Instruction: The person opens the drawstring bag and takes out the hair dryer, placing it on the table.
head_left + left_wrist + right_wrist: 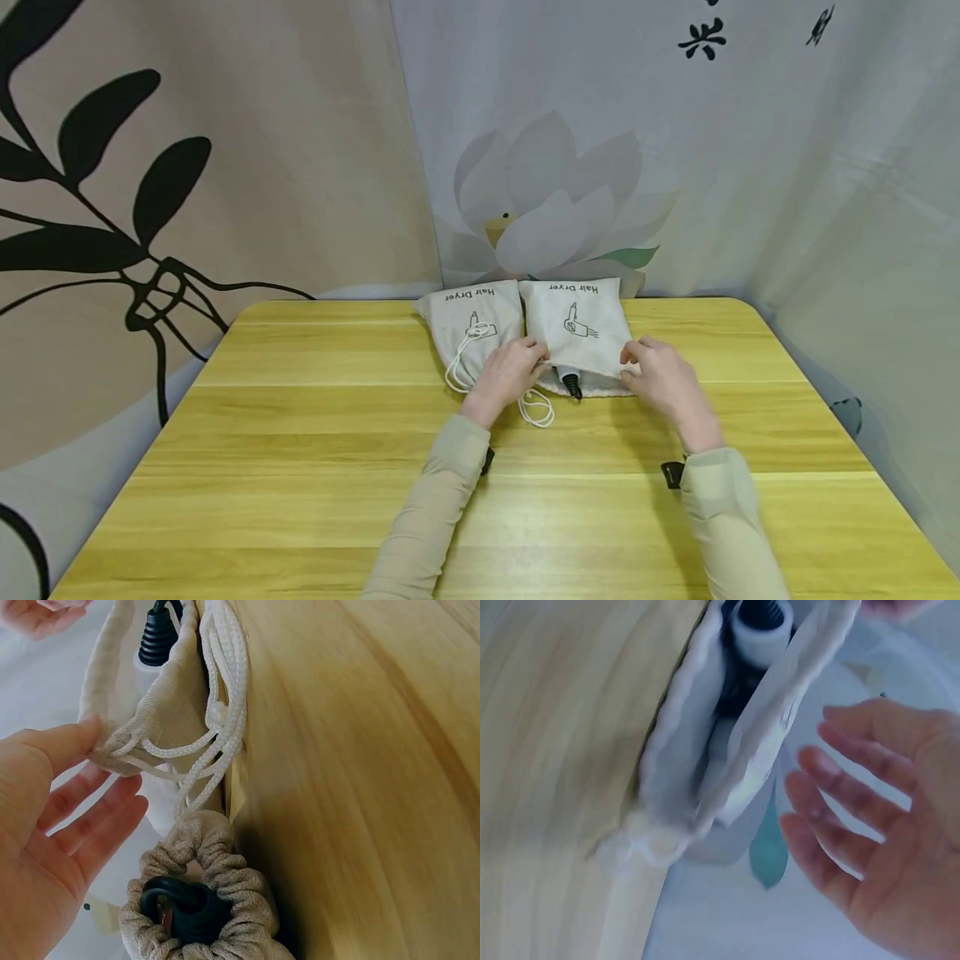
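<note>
Two off-white drawstring bags printed "Hair Dryer" lie side by side at the table's far edge in the head view. The right bag [573,337] gapes toward me, and the hair dryer's handle end [572,383] with its black cord sleeve shows in the mouth. My left hand [510,371] pinches the left corner of that mouth, beside the white drawstring [225,712]. By the opposite corner is my right hand [663,379]; in the right wrist view its fingers [832,780] are spread apart, off the cloth. The dryer's body is hidden inside.
The left bag [442,321] has its mouth gathered around a black cord [199,911], and its white drawstring [453,375] lies over the front. Wooden table [300,467] stretches toward me. A printed curtain [315,150] hangs right behind the far edge.
</note>
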### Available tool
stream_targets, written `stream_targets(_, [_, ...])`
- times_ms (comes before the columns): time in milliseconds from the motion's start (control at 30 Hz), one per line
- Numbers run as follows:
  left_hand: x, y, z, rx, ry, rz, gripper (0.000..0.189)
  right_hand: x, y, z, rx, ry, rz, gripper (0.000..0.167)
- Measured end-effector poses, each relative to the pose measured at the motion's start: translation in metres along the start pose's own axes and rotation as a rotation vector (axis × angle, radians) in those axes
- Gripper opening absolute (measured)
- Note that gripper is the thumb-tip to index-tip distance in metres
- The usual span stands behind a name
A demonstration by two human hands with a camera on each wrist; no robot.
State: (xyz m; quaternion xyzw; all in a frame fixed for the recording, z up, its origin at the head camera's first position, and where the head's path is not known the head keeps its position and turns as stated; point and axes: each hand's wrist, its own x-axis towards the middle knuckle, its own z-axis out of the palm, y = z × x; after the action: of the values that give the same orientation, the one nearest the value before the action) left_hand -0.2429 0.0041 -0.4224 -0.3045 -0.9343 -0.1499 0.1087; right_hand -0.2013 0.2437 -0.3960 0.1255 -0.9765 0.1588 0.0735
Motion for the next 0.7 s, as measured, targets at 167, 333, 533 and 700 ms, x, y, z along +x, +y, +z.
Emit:
stream_targets(167, [0.003,0.003,-0.001,-0.034,0.05,-0.01,0.014,0.008,-0.024,0.009,0.036,-0.096,-0.019,0.01])
stream_targets(333, [0.003,0.006,-0.001,-0.016,0.133,0.032,0.012,0.018,-0.037,0.03,0.023,-0.087,0.037,0.014])
stream_targets(533, [0.001,0.008,0.0,-0.022,0.099,0.051,0.011,0.03,-0.049,0.05,0.057,-0.091,0.151,0.033])
stream_targets(700, [0.001,0.007,0.0,-0.036,0.043,0.062,0.014,0.036,-0.053,0.06,0.047,-0.057,0.185,0.037])
